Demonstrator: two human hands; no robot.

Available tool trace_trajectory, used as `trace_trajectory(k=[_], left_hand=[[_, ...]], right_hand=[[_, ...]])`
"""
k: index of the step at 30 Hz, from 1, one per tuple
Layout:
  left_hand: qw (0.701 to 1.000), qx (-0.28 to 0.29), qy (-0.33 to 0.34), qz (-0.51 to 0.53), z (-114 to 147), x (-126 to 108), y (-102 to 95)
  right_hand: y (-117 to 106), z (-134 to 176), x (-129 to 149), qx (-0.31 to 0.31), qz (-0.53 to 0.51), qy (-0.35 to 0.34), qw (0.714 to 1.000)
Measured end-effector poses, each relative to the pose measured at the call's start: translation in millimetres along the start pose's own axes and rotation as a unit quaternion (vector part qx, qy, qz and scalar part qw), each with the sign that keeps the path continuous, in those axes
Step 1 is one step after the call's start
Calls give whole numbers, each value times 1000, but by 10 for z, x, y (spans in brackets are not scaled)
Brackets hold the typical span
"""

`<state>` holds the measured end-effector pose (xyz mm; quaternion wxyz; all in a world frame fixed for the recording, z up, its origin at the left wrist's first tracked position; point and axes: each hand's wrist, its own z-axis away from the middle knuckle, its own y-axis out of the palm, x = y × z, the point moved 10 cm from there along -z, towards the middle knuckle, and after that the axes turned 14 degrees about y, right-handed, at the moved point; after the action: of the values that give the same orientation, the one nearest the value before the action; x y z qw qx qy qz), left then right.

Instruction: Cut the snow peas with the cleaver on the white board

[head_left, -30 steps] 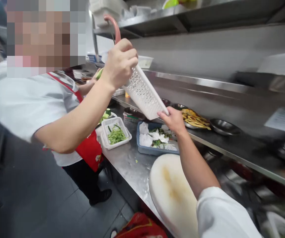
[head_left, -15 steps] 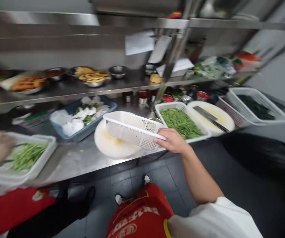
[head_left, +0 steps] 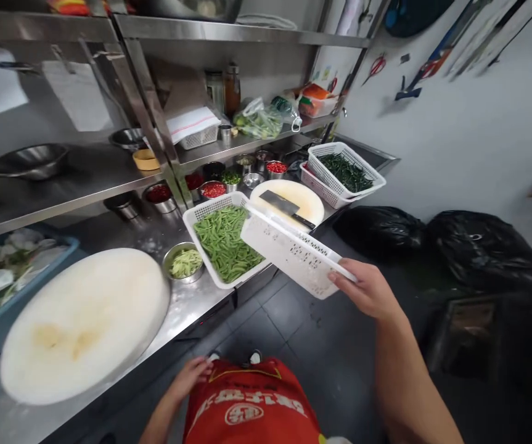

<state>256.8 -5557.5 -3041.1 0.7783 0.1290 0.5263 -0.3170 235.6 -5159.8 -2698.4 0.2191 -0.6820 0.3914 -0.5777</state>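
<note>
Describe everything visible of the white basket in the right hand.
The white basket looks like plastic: long, rimmed, with clusters of small holes in its walls. The right hand grips its near end. It is held slantwise across the view, its far end hiding part of the tray of green pods; whether they touch is unclear. Its inside is mostly hidden.

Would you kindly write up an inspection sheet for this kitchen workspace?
Surface: steel counter, carrying a round, brown-stained cutting board.
Job's things: white perforated basket, slanted, its far end overlapping the tray of cut green vegetables in view; contact unclear.
Clutter: cleaver on the farther board; metal bowl of pale green shreds.
Right hand: grips the basket's near end.
Left hand: beside the red apron, holding nothing visible.
Cables: nothing seen clearly.
Surroundings: black garbage bags by the wall; metal shelves above.
</note>
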Motion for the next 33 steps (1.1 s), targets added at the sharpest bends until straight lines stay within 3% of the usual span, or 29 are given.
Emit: trace_trajectory(k=[2, 4, 6, 8, 12, 15, 19, 23, 26, 33], left_hand=[[997, 36, 37, 51, -395, -379, 91], [989, 68, 100, 86, -756, -936, 110], [978, 65, 153, 123, -1117, -1440, 38], [970, 34, 183, 154, -1501, -1779, -77], [966, -40, 197, 162, -2265, -2128, -232], [972, -51, 197, 115, -2726, -2376, -197], [982, -63, 179, 24, -3171, -2633, -120], [975, -172, 140, -20, -3438, -2675, -140], [955, -280, 96, -17, -3472, -2639, -64], [899, -437, -2, 31, -3113, -2611, 532]], right_hand=[[-203, -125, -315, -32, 20, 28, 999], [-331, -312, -593, -63, 36, 49, 996], [-380, -548, -827, -76, 51, 55, 994], [-388, -818, -1031, -74, 69, 51, 994], [-393, -1423, -1391, -69, 121, 28, 990], [-348, -1945, -1646, -75, 171, -12, 982], [-65, -2778, -2094, -24, 216, -79, 973], [421, -3711, -2548, 66, 241, -150, 957], [805, -4405, -2753, 124, 236, -203, 942], [1424, -5900, -3066, 189, 210, -247, 927]])
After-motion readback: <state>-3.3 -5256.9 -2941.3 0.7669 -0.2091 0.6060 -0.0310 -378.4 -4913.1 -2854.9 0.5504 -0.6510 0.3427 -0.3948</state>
